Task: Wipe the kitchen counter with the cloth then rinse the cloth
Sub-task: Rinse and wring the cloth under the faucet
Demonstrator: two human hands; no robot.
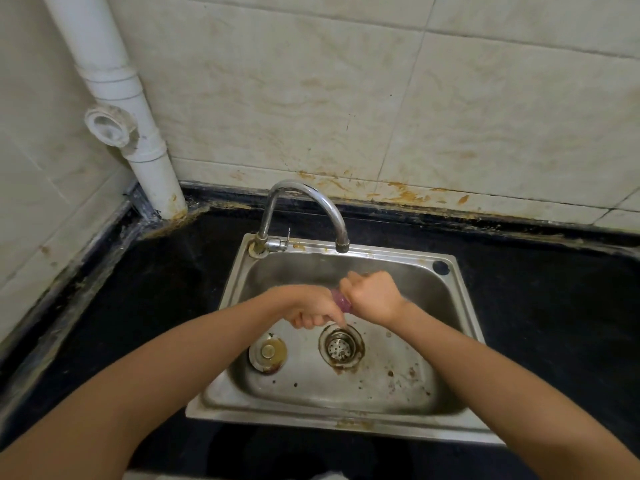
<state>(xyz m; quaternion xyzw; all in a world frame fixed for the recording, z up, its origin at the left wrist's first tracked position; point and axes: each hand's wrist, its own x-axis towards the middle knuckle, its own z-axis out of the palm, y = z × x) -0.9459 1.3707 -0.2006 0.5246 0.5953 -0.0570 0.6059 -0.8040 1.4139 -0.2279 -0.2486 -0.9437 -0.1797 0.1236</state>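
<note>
Gripping twisted pink-purple fabric cloth (342,302) in left hand (311,310) and right hand (375,296), probably wringing over round steel strainer (341,348) below fingers (304,322).

A: Inspect the sink (398,253), tap (304,188), drain pipe (114,84) and wall tiles (311,98) for legible markings.

B: Result: no text, label, brand, number or sign can be read on any of these surfaces.
</note>
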